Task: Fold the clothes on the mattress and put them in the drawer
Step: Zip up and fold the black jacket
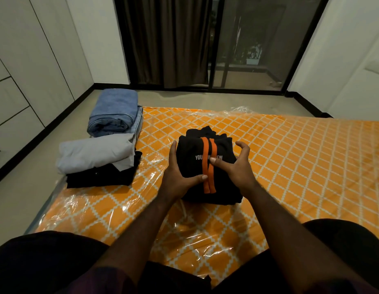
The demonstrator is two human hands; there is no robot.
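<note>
Black hoodie [191,150] between left hand [177,177] and right hand [237,168]

Brightness: dim indoor light, source out of frame; the white walls [354,60] read grey.
Glare: white streaks on the plastic wrap [125,206] over the mattress [290,155], strongest at lower left and upper centre.
Reflections: the dark glass door [258,39] mirrors faint shapes.
Shadows: soft and short; the black hoodie [190,149] loses fold detail.
Distortion: wide-angle bowing of wall and floor lines at both side edges.
Focus: centre sharp; bottom edge dark, slightly soft.
</note>
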